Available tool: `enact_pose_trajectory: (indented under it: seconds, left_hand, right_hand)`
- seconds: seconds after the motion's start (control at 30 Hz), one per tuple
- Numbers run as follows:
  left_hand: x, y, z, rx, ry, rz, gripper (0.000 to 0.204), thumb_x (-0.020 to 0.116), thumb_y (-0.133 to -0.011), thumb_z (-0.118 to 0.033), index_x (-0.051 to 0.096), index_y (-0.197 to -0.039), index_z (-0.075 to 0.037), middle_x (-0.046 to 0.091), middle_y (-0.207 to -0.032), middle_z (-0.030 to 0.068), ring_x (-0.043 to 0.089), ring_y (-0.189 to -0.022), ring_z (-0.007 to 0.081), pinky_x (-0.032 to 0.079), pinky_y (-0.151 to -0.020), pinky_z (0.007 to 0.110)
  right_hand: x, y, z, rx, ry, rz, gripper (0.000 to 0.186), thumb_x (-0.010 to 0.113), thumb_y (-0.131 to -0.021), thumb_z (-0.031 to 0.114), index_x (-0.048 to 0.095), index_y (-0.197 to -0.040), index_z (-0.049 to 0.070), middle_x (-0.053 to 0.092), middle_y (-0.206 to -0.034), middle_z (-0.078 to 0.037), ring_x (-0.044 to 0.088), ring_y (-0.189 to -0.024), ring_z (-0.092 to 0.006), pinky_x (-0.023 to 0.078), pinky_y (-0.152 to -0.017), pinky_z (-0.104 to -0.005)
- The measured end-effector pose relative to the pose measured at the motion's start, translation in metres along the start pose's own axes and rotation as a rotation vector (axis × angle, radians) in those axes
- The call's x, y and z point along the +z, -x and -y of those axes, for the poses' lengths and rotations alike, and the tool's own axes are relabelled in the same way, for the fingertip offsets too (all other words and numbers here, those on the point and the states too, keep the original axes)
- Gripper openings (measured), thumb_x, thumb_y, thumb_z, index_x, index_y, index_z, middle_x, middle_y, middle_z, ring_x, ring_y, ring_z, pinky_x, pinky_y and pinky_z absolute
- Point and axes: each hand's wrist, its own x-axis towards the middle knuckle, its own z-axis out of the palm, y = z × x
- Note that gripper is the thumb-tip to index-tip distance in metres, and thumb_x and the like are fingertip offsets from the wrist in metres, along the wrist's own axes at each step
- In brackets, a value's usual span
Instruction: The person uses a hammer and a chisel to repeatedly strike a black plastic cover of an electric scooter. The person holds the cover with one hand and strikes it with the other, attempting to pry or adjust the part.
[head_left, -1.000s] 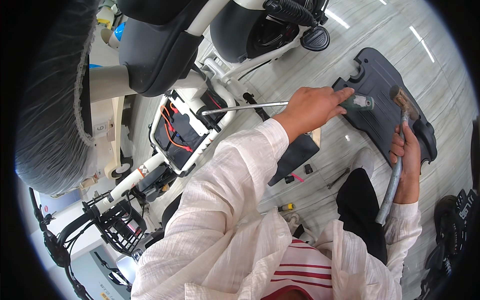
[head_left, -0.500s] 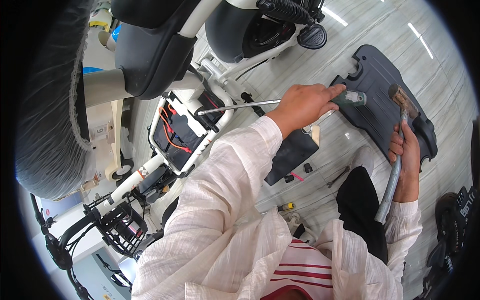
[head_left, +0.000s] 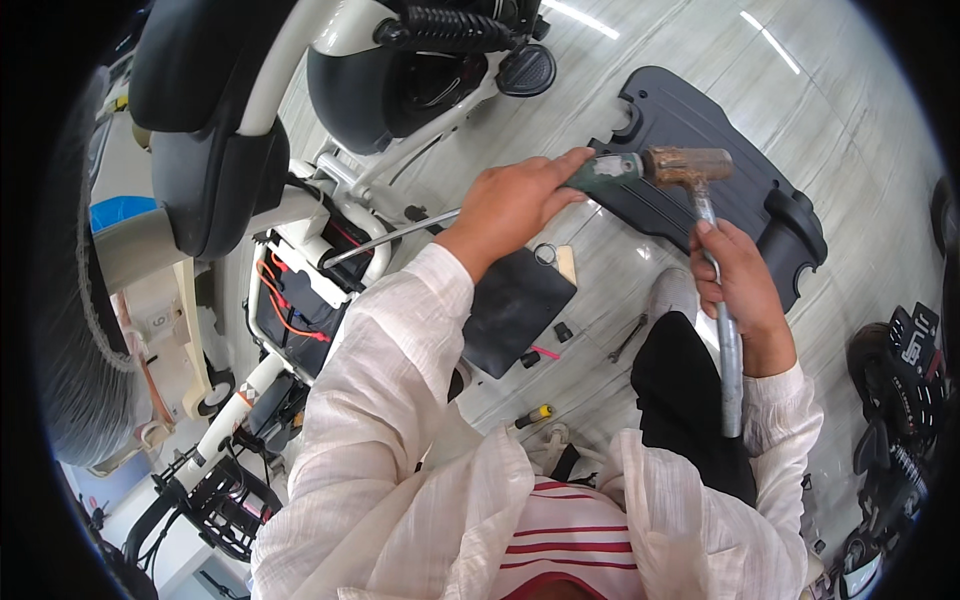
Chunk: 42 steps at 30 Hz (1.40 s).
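Screwdriver (head_left: 608,171) lies along a slanting line through the left hand (head_left: 513,208), its long axis running nearly crosswise before the person. Its green butt juts to the right of that hand; its shaft leaves on the left, dipping slightly toward the person, with the tip pointing left at the white frame (head_left: 381,258). Whether the tip touches anything cannot be told. The left hand is closed around the handle, index finger stretched along it.

The right hand (head_left: 738,275) is wrapped around the upper handle of a hammer (head_left: 727,345). That handle points back toward the person, its free end below the fist, while the rusty head sits just beyond the hand, lying crosswise. One face of the head meets or nearly meets the screwdriver's butt, roughly in line with it.

Counted, there are one screwdriver in hand and one hammer. Beyond the right hand lies one dark panel (head_left: 700,120). Nearer the person than the left hand are one black slab (head_left: 510,315), two small black pieces (head_left: 562,331), one pink strip (head_left: 546,352) and one yellow-ended tool (head_left: 537,414). Left of the right hand's forearm lies one wrench (head_left: 628,338).
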Motion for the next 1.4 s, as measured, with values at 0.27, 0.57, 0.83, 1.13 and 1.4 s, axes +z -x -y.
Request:
enact_pose_trajectory:
  seconds: [0.27,0.57,0.83,1.13,1.4]
  left_hand:
    - [-0.002,0.003,0.003,0.047,-0.033,-0.064,0.049,0.062,-0.09,-0.033,0.051,-0.137,-0.024,0.064,-0.088,0.0058,0.063,-0.08,0.0289,0.051,-0.07,0.038]
    - [-0.008,0.032,0.043,-0.069,-0.036,-0.075,0.049,0.064,-0.09,-0.032,0.052,-0.136,-0.022,0.067,-0.099,0.0068,0.065,-0.083,0.0295,0.053,-0.07,0.039]
    - [-0.021,0.034,-0.005,0.082,-0.052,-0.108,0.053,0.066,-0.088,-0.029,0.05,-0.138,-0.023,0.063,-0.084,0.0048,0.064,-0.075,0.025,0.052,-0.064,0.036]
    - [-0.03,0.036,-0.019,0.13,-0.057,-0.105,0.06,0.066,-0.087,-0.03,0.046,-0.143,-0.024,0.059,-0.08,0.0035,0.062,-0.07,0.024,0.05,-0.06,0.036]
    - [-0.034,0.038,-0.021,0.167,-0.062,-0.136,0.061,0.067,-0.086,-0.03,0.045,-0.143,-0.025,0.058,-0.079,0.0032,0.061,-0.069,0.0229,0.05,-0.059,0.035]
  right_hand:
    - [-0.01,0.0,0.011,-0.181,-0.111,-0.243,0.024,0.05,-0.098,0.031,0.051,-0.088,0.009,0.043,-0.064,0.003,0.038,-0.045,-0.0039,0.031,-0.037,-0.0206]
    - [0.028,0.0,-0.006,0.064,0.063,0.052,0.028,0.049,-0.1,0.033,0.047,-0.088,0.007,0.041,-0.062,0.002,0.037,-0.041,-0.0059,0.035,-0.035,-0.0247]
    - [0.027,-0.005,-0.002,-0.097,-0.158,-0.119,0.027,0.048,-0.101,0.033,0.048,-0.091,0.007,0.039,-0.061,0.004,0.033,-0.04,-0.0029,0.032,-0.033,-0.0209]
    - [0.028,0.0,-0.009,-0.056,-0.21,-0.138,0.028,0.047,-0.101,0.032,0.048,-0.09,0.007,0.039,-0.061,0.004,0.033,-0.04,-0.0021,0.032,-0.032,-0.02]
    - [0.031,0.004,-0.009,-0.079,-0.193,-0.134,0.028,0.047,-0.101,0.032,0.048,-0.09,0.007,0.039,-0.061,0.004,0.032,-0.039,-0.0022,0.032,-0.032,-0.0195]
